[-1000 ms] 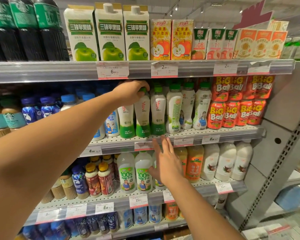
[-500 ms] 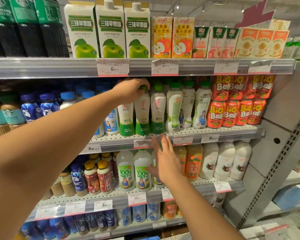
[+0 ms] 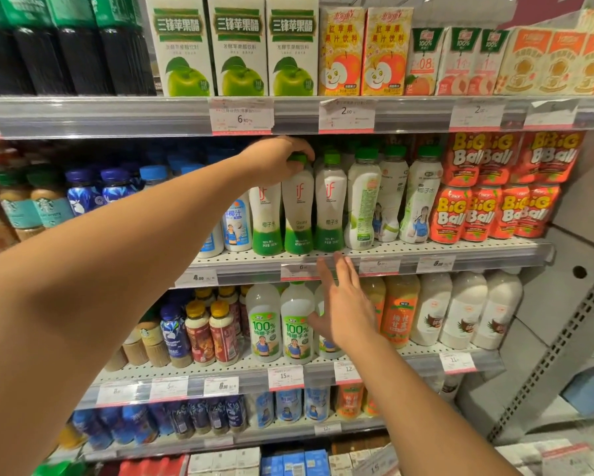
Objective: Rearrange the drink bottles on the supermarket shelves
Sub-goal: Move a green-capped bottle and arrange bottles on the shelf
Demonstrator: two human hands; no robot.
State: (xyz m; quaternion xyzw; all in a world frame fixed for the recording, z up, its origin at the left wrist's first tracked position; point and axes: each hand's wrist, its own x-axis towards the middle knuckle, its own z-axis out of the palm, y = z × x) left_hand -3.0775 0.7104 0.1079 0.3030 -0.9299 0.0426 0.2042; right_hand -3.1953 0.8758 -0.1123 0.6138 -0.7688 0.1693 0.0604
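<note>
- Gripping the green cap, the left hand (image 3: 277, 159) had its fingers curled round the top of a coconut water bottle (image 3: 298, 214) on the middle shelf (image 3: 426, 250).
- That bottle stood near the front edge of the middle shelf, about halfway along it, touching or almost touching a twin bottle (image 3: 330, 207) on its right and another twin (image 3: 266, 218) on its left.
- The right hand (image 3: 343, 304) was lower down, in front of the shelf below. Its fingers were straight and spread, and it held nothing.
- The held bottle stood upright. Its long axis ran straight up and down, cap at the top and green base on the shelf. Its label with the red "if" faced out to the front.
- What could go wrong: the bottle was tall and thin and was held only at the top. A fast pull could probably swing its base and tip it.
- The twins stood so close that a sideways push could likely knock one over, and it might roll off the front edge.
- The upper shelf (image 3: 409, 113) hung just above the hand, so lifting too high could bump the knuckles or the cap on it.
- The cap looked small and smooth, so the fingers might slip off it.
</note>
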